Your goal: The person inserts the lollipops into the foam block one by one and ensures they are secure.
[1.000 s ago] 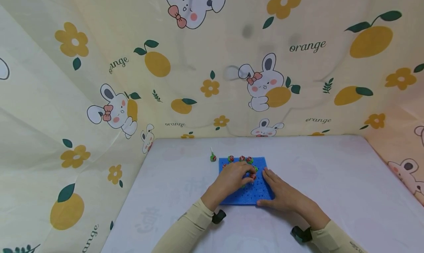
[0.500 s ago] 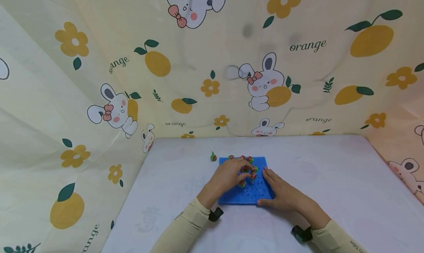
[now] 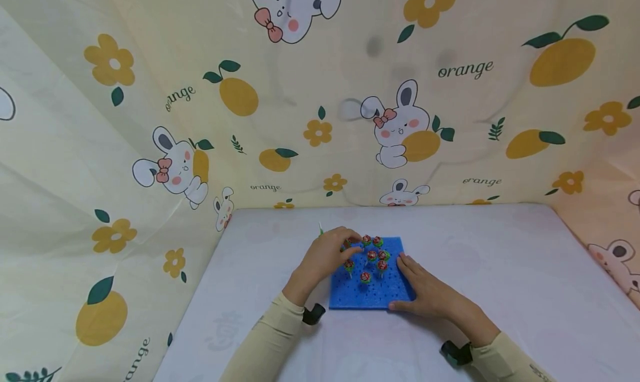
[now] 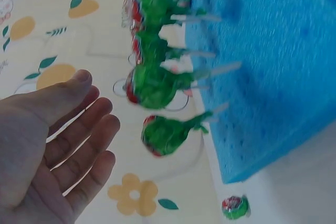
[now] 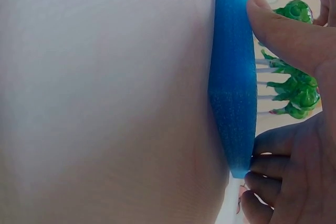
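Several lollipops (image 3: 365,277) in green and red wrappers stand stuck by their white sticks in a blue foam board (image 3: 360,300). My left hand (image 3: 324,254) hovers over the board's far left corner. In the left wrist view, its fingers (image 4: 100,135) are loosely spread with nothing between them, apart from the row of lollipops. My right hand (image 3: 430,294) holds the near right corner of the board, thumb on the front edge and fingers along the right edge. A loose lollipop (image 4: 235,206) lies on the table beyond the board; my left hand mostly hides it in the head view.
A white-covered table (image 3: 475,249) surrounds the board. Behind it hangs a cream cloth (image 3: 340,54) printed with rabbits, flowers and oranges, and more of this cloth stands at both sides.
My left hand has moved leftward and away from me, from the lollipops at mid-board to the far left corner, uncovering several of them. My right hand has stayed in place.
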`<state>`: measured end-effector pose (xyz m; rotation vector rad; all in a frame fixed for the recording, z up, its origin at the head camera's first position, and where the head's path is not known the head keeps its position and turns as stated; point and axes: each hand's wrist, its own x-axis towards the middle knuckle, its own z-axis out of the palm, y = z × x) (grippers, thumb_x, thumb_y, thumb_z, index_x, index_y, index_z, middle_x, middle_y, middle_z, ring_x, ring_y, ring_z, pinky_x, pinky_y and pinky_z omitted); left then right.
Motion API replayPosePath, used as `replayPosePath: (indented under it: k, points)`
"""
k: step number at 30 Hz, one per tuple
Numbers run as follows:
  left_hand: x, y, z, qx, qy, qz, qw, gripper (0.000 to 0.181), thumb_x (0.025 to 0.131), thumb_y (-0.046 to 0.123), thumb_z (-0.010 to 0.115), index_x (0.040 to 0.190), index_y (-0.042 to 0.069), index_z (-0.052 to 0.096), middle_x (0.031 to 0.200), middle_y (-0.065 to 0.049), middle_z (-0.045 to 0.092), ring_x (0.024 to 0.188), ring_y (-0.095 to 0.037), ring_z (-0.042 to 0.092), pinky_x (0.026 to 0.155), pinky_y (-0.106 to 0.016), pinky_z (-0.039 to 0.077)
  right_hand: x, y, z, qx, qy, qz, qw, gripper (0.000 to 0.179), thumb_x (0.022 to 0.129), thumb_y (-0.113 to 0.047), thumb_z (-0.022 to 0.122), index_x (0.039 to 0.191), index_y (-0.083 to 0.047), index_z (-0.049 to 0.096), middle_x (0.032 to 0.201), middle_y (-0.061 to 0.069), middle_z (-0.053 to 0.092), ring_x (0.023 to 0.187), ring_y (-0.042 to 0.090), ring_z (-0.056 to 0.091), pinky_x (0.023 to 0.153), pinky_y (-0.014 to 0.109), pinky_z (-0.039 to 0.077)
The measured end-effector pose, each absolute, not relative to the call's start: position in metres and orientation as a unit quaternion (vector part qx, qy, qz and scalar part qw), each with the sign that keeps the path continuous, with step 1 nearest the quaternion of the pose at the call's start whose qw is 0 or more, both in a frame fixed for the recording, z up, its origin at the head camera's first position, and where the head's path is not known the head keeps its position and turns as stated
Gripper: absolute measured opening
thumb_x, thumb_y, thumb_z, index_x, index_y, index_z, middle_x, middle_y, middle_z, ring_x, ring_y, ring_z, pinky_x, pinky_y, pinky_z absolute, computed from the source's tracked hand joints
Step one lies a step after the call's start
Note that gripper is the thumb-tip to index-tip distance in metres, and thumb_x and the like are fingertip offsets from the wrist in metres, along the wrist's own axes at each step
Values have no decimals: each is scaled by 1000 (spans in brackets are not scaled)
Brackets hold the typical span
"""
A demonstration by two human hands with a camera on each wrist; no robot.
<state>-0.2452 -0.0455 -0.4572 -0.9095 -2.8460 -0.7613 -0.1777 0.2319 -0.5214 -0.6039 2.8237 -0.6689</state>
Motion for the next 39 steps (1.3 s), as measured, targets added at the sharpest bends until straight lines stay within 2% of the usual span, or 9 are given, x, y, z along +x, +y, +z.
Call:
replayPosePath:
  k: [16, 23, 29, 32, 36, 39]
  points:
    - [-276, -85, -461, -238, -915, -324, 27, 23, 107, 29, 71, 126, 17, 76, 121, 3, 75, 105, -15, 69, 87, -34, 61, -177, 233, -521, -203, 948, -230, 86, 121, 88, -68, 79, 166, 7, 26, 175, 29, 19, 159, 53, 22, 124, 68, 31]
    - [-291, -100, -475, -222, -919, -323, 27, 21, 109, 23, 67, 125, 12, 76, 116, -1, 74, 99, -18, 70, 78, -37, 60, -178, 233, -522, -199, 948, -232, 89, 121, 88, -67, 79, 166, 7, 26, 175, 29, 19, 159, 53, 21, 124, 68, 32]
    - [-303, -108, -492, -206, -934, -292, 15, 21, 106, 18, 71, 126, 12, 76, 122, -4, 73, 111, -24, 70, 96, -43, 60, -178, 232, -522, -200, 947, -233, 91, 121, 88, -67, 79, 166, 7, 26, 175, 29, 18, 159, 53, 21, 124, 68, 31]
    - [-307, -110, -499, -204, -937, -283, 5, 24, 105, 14, 72, 128, 10, 75, 128, -8, 72, 117, -28, 69, 101, -48, 58, -178, 233, -522, -200, 947, -234, 91, 121, 88, -68, 79, 166, 7, 26, 175, 29, 18, 159, 52, 21, 125, 68, 31]
    - [-314, -108, -507, -200, -945, -258, -11, 26, 105, 12, 72, 130, 11, 74, 132, -7, 70, 120, -28, 67, 104, -47, 57, -178, 233, -522, -200, 948, -232, 90, 121, 88, -68, 79, 166, 7, 26, 175, 29, 18, 160, 52, 21, 125, 67, 31]
    - [-320, -106, -512, -202, -953, -227, -21, 26, 105, 13, 71, 131, 13, 74, 136, -6, 69, 127, -27, 64, 111, -45, 54, -178, 233, -522, -201, 948, -231, 90, 121, 88, -68, 79, 166, 7, 26, 175, 29, 18, 159, 53, 21, 124, 68, 31]
